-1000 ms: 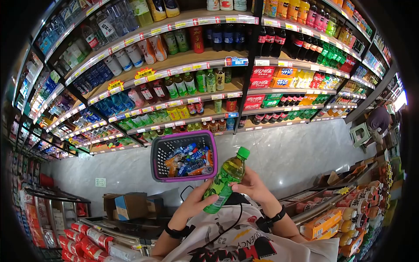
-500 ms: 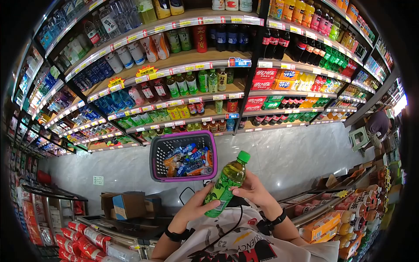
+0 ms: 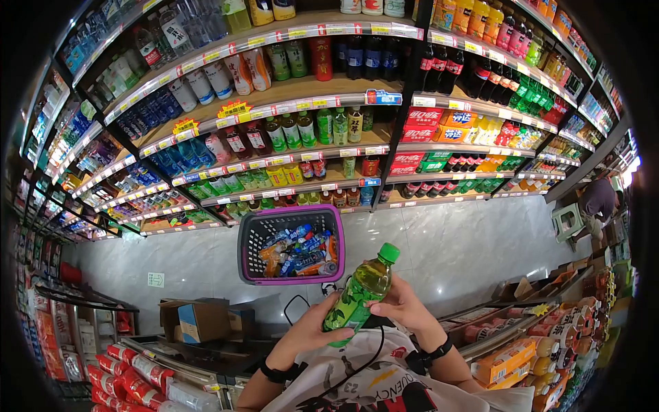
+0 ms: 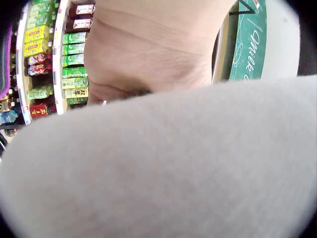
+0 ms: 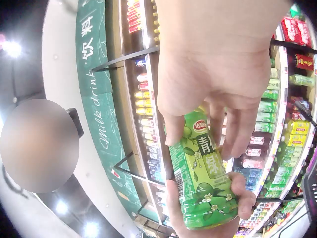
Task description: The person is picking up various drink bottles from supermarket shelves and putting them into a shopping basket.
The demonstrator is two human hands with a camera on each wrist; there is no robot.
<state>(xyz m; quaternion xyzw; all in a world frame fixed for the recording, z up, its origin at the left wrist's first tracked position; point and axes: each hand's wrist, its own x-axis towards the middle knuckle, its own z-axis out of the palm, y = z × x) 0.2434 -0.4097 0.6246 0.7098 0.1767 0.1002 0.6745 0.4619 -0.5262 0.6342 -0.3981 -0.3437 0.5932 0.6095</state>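
Note:
A green-labelled bottle of green tea (image 3: 360, 292), with a green cap and yellowish liquid, is held tilted in front of the shirt by both hands. My left hand (image 3: 310, 331) grips its lower part, thumb across the label. On the other side, my right hand (image 3: 406, 307) holds it higher up, thumb on the label. The right wrist view shows the bottle's label (image 5: 205, 173) with white blossoms, the left fingers curled round the base. In the left wrist view, a grey blur covers most of the left hand (image 4: 153, 49), and the bottle is hidden.
A grey basket with a purple rim (image 3: 291, 281) holds several bottles, just beyond the hands. Drink shelves (image 3: 302, 103) curve across the far side. An open cardboard box (image 3: 206, 319) stands at left, and orange cartons (image 3: 504, 360) at right. Someone sits near a pale stool (image 3: 568, 223).
The bottle and both hands have shifted slightly right and down in the head view. Both hands keep their hold, and the basket still stands in its place.

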